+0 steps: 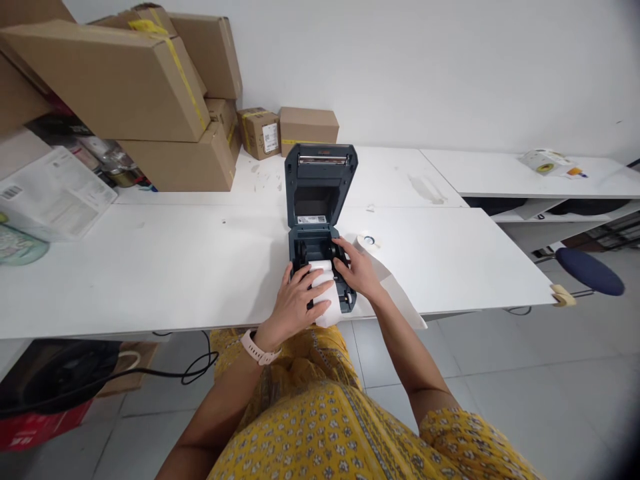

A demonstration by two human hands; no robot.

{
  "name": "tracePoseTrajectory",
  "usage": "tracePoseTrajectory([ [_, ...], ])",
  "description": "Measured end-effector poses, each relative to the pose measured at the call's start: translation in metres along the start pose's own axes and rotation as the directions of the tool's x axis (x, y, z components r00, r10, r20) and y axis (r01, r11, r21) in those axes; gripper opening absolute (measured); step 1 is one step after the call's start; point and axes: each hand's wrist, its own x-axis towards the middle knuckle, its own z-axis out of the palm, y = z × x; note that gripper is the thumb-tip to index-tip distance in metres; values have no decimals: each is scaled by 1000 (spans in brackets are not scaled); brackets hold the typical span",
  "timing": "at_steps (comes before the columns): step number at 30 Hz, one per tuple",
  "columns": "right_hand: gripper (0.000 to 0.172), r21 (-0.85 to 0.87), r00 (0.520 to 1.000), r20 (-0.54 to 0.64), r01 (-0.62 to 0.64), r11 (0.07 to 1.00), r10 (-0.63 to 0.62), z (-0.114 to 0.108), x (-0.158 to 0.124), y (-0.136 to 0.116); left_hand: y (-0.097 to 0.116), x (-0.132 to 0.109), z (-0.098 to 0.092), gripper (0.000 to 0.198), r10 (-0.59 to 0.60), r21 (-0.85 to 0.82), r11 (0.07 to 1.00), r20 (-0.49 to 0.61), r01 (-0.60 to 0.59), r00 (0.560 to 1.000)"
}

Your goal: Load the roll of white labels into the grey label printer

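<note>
A dark grey label printer (320, 180) stands at the table's front edge with its lid raised. White label paper (327, 308) runs out over the printer's front, and a small white roll (320, 265) shows behind it. My left hand (300, 300) lies across this paper with its fingers spread, the thumb by the printer's left side. My right hand (357, 268) grips the printer's right inner side, thumb and fingers around a black roll holder (332, 251). The holder is partly hidden by the fingers. To the right of the printer lies a label roll (369, 241) with a loose backing strip (400, 297).
Cardboard boxes (175, 160) are stacked at the back left, with two smaller boxes (309, 127) behind the printer. A clear plastic package (60, 193) stands at the left. A blue stool (590, 271) is beyond the table's right end. Black cables (195, 367) hang below the table.
</note>
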Motion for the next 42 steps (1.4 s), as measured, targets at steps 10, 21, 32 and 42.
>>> tracePoseTrajectory([
  [10,50,-46,1000,-14,1,999,-1,1,0,-1,-1,0,1,39,5,10,1000,8,-5,1000],
  [21,51,-17,1000,-19,-13,1000,13,1,-1,0,49,-16,8,46,0,282,959,26,-7,1000],
  [32,51,2,1000,-14,-11,1000,11,0,-2,0,59,-26,17,63,-20,289,957,45,6,999],
  [42,50,-22,1000,-16,2,1000,-2,1,-2,-2,62,-28,2,65,-23,230,973,87,2,996],
])
